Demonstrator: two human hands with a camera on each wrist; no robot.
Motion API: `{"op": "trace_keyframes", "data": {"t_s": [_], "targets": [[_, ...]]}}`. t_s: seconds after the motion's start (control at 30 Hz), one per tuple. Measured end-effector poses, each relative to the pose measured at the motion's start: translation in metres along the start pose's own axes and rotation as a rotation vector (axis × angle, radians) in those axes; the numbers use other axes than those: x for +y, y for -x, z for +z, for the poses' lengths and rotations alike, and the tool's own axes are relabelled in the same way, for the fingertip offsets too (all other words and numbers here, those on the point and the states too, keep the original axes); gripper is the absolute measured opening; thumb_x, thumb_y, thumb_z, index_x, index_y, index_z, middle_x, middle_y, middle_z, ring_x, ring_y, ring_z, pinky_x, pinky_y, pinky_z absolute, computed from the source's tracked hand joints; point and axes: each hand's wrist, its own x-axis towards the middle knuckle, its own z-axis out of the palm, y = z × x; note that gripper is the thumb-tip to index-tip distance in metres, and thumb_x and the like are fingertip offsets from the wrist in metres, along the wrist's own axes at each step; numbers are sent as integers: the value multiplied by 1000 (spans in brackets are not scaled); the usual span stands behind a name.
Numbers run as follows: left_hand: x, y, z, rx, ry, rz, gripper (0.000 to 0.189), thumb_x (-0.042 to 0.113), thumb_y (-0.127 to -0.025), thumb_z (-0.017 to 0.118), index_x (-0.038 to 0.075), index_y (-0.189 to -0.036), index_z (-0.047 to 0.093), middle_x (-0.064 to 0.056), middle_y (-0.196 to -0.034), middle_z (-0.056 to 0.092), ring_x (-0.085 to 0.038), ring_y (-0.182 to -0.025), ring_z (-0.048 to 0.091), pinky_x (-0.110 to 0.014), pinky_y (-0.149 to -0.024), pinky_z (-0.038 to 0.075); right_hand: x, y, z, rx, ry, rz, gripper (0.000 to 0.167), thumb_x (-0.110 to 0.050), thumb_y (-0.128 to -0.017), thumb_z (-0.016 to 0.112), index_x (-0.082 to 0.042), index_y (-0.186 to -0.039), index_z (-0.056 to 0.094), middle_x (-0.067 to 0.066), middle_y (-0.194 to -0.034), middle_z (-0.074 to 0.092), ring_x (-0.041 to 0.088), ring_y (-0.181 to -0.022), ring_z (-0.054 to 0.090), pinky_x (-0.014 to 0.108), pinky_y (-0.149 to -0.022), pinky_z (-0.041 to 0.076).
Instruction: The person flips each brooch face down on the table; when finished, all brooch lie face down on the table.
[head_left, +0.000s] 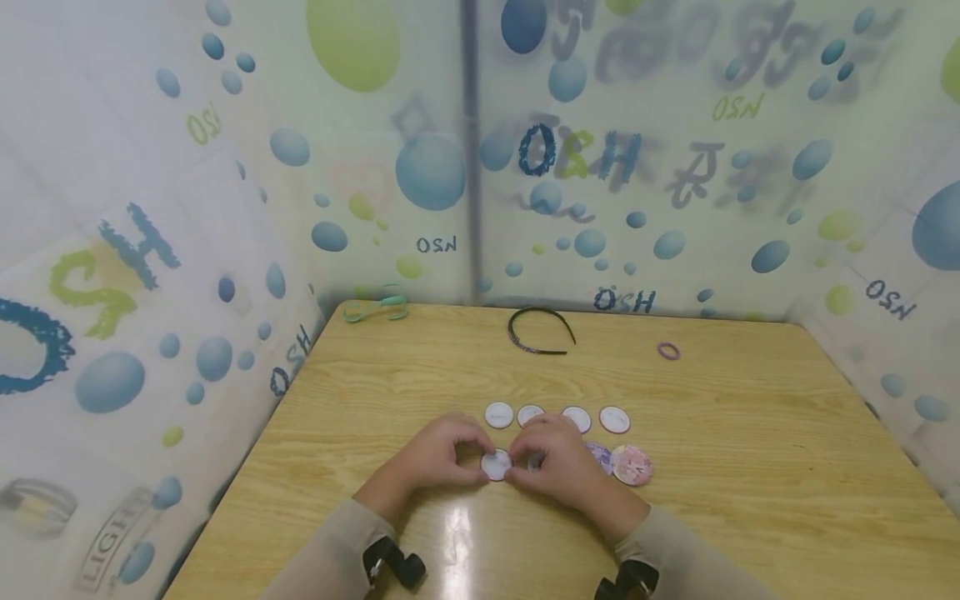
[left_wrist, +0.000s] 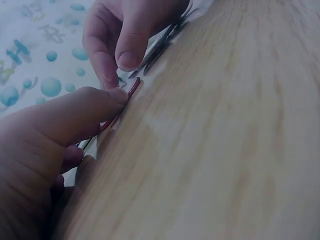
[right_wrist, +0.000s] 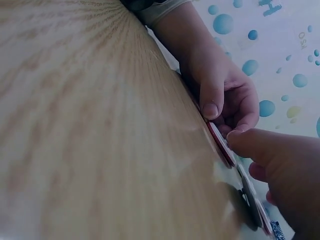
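Observation:
A round badge (head_left: 496, 465), its whitish back facing up, lies between both hands on the wooden table (head_left: 750, 433). My left hand (head_left: 450, 450) grips its left edge with thumb and finger, while the right hand (head_left: 558, 462) holds the right edge the same way. Seen from the left wrist, the badge's reddish rim (left_wrist: 134, 88) shows by the left thumb. Under the right hand another whitish badge (head_left: 535, 460) is partly covered. To the right of that hand lie a purple patterned badge (head_left: 600, 456), partly hidden, and a pink patterned badge (head_left: 632, 465).
Beyond the hands, several whitish round badges (head_left: 498, 415) form a row. Farther back are a black headband (head_left: 534, 351), a purple ring-shaped band (head_left: 661, 351) and a green open-framed item (head_left: 393, 300) of unclear kind. Printed curtains (head_left: 375, 192) enclose the table's back and sides.

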Motion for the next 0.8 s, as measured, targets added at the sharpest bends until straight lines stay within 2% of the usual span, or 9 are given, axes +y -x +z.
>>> {"op": "trace_keyframes", "data": {"t_s": [0.2, 0.33, 0.47, 0.53, 0.67, 0.8], "targets": [[1, -3, -1, 17, -48, 19, 27, 26, -83, 92, 16, -105, 80, 9, -108, 77, -11, -104, 66, -35, -95, 53, 7, 4, -12, 39, 91, 16, 23, -23, -73, 98, -19, -86, 80, -14, -89, 75, 17, -98, 67, 42, -89, 50], [5, -5, 2, 36, -89, 1, 27, 30, -84, 90, 17, -106, 80, 9, -108, 76, -11, -103, 64, -35, -94, 52, 12, 11, -22, 52, 100, 40, 23, -21, -73, 97, -18, -88, 79, -15, -86, 72, 14, -90, 63, 39, -83, 49], [11, -12, 13, 28, -134, -39, 26, 35, -87, 87, 20, -108, 80, 13, -105, 73, -7, -98, 60, -32, -91, 51, 15, 20, -29, 70, 101, 40, 22, -20, -75, 97, -19, -87, 78, -15, -84, 71, 9, -81, 59, 31, -75, 48], [13, -18, 20, 13, -150, -50, 28, 38, -87, 86, 22, -109, 80, 15, -103, 71, -6, -98, 59, -29, -91, 50, 15, 24, -31, 78, 93, 37, 22, -19, -75, 97, -18, -88, 78, -14, -85, 72, 9, -82, 60, 30, -75, 48], [15, -30, 33, -11, -197, -27, 35, 44, -85, 86, 24, -113, 78, 18, -107, 71, -5, -102, 59, -26, -92, 50, 14, 29, -34, 61, 66, 62, 21, -19, -77, 97, -18, -90, 80, -14, -87, 74, 8, -84, 61, 28, -75, 47], [15, -36, 40, -35, -214, -15, 38, 42, -83, 88, 25, -115, 79, 16, -115, 71, -4, -105, 60, -25, -95, 49, 12, 33, -34, 20, 79, 105, 20, -22, -79, 96, -21, -93, 81, -15, -90, 75, 8, -87, 60, 30, -77, 47]]}}
